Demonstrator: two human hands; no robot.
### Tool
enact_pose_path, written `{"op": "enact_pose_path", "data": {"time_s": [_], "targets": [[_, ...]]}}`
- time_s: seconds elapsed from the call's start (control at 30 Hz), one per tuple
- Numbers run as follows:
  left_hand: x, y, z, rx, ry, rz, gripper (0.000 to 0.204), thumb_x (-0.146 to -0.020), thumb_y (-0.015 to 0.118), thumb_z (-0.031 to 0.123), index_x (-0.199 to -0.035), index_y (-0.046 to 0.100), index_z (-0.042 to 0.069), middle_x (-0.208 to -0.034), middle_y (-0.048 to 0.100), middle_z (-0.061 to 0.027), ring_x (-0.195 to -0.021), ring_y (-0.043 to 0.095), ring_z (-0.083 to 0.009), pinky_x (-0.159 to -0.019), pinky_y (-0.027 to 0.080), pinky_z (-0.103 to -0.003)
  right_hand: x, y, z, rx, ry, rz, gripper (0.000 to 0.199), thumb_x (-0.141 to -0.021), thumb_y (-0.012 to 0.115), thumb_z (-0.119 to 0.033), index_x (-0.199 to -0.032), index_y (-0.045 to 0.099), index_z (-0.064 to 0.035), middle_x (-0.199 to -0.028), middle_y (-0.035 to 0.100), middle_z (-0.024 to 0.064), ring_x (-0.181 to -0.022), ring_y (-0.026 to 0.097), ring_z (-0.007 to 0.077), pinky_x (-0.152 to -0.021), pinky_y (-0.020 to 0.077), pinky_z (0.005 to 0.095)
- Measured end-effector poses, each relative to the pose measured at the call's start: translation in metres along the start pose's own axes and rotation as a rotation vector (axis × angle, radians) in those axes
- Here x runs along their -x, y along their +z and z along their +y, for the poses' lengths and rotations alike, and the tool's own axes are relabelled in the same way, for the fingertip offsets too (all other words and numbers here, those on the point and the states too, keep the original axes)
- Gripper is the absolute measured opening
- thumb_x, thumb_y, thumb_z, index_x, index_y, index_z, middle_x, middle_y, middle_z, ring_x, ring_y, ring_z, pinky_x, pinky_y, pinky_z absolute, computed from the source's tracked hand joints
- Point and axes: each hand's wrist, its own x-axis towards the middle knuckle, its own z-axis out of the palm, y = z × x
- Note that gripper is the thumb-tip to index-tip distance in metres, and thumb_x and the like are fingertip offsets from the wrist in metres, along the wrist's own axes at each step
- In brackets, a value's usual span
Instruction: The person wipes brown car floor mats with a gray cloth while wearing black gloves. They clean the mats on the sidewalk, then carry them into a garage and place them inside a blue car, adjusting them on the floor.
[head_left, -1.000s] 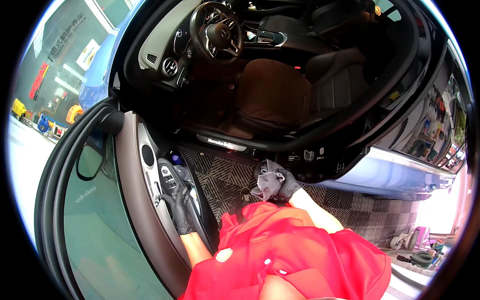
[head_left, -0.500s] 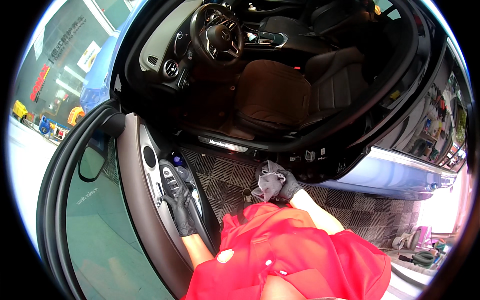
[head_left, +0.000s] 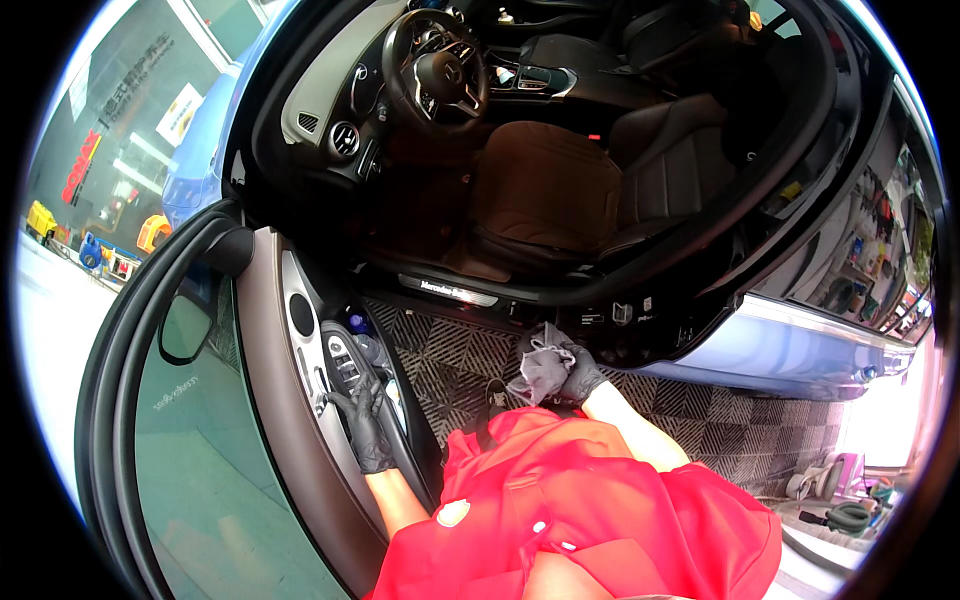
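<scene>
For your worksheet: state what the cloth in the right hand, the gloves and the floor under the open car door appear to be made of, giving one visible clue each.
Cloth: soft grey fabric, probably microfibre; it bunches and folds in the right hand.
Gloves, seen on the left hand: thin black rubbery material, possibly nitrile; skin-tight, slightly shiny.
Floor: dark perforated tiles, likely plastic; regular grid pattern.

White rectangular sign [head_left: 180,103] on far-left wall.
</scene>
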Motion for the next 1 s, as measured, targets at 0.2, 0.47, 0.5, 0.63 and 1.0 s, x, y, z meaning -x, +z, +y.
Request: {"op": "enact_pose_path", "data": {"time_s": [0.2, 0.47, 0.5, 0.63, 1.0], "targets": [[-0.005, -0.007, -0.007, 0.023, 0.016, -0.005, 0.087, -0.093, 0.048, 0.022, -0.136, -0.028, 0.015, -0.126, 0.048, -0.0166, -0.102, 0.057, -0.0223, -0.081, 0.046, -0.028, -0.008, -0.001, 0.001, 0.001, 0.002, -0.001, 0.031, -0.087, 0.043, -0.031, -0.091, 0.063, -0.0076, -0.090, 0.065, 0.0097, -0.084, 0.060, 0.0277, -0.081, 0.0484, 0.0422], [-0.004, -0.004, -0.005, -0.021, 0.030, -0.041, 0.081, -0.095, 0.043, 0.023, -0.137, -0.025, 0.009, -0.126, 0.050, -0.0141, -0.104, 0.056, -0.0212, -0.087, 0.043, -0.031, 0.005, 0.015, 0.002, -0.050, 0.057, 0.027, 0.031, -0.085, 0.047, -0.036, -0.084, 0.062, -0.0090, -0.086, 0.064, 0.0100, -0.081, 0.059, 0.0284, -0.079, 0.0480, 0.0425], [-0.005, -0.006, -0.006, -0.015, 0.028, -0.036, 0.082, -0.095, 0.044, 0.023, -0.137, -0.026, 0.011, -0.126, 0.049, -0.0149, -0.104, 0.056, -0.0223, -0.086, 0.044, -0.030, 0.003, 0.014, 0.003, -0.048, 0.057, 0.030, 0.031, -0.085, 0.048, -0.037, -0.083, 0.062, -0.0092, -0.085, 0.064, 0.0101, -0.080, 0.059, 0.0284, -0.079, 0.0480, 0.0427], [-0.006, -0.006, -0.006, -0.006, 0.016, -0.017, 0.085, -0.094, 0.046, 0.023, -0.136, -0.028, 0.015, -0.127, 0.047, -0.0166, -0.104, 0.056, -0.0249, -0.084, 0.045, -0.030, -0.001, 0.010, 0.001, -0.089, 0.116, -0.055, 0.031, -0.084, 0.048, -0.038, -0.082, 0.061, -0.0098, -0.083, 0.063, 0.0102, -0.078, 0.059, 0.0286, -0.078, 0.0477, 0.0432], [-0.001, -0.001, 0.002, -0.045, 0.012, -0.013, 0.082, -0.095, 0.044, 0.024, -0.136, -0.026, 0.011, -0.127, 0.049, -0.0152, -0.105, 0.055, -0.0233, -0.087, 0.043, -0.031, -0.003, 0.012, 0.004, -0.090, 0.112, -0.047, 0.031, -0.086, 0.047, -0.035, -0.083, 0.062, -0.0081, -0.084, 0.063, 0.0099, -0.080, 0.058, 0.0283, -0.079, 0.0472, 0.0435]]}}
